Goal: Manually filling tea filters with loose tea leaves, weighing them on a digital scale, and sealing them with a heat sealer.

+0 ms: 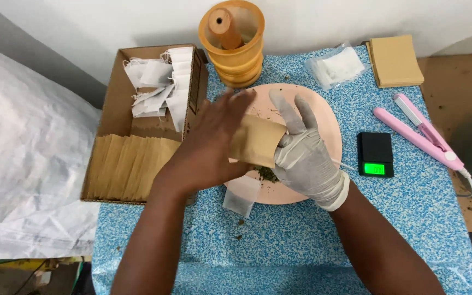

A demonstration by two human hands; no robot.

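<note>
While over plate (323, 117), both hands (247, 145) gripping brown pouch (258, 139)

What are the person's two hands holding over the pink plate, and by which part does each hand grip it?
A tan paper sachet. The gloved right hand holds its right edge; the bare left hand grips its left side, above the pink plate.

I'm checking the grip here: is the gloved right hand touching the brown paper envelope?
Touching. The head view shows the gloved right hand with its fingers wrapped around the right end of the brown paper envelope, no gap between them.
</note>
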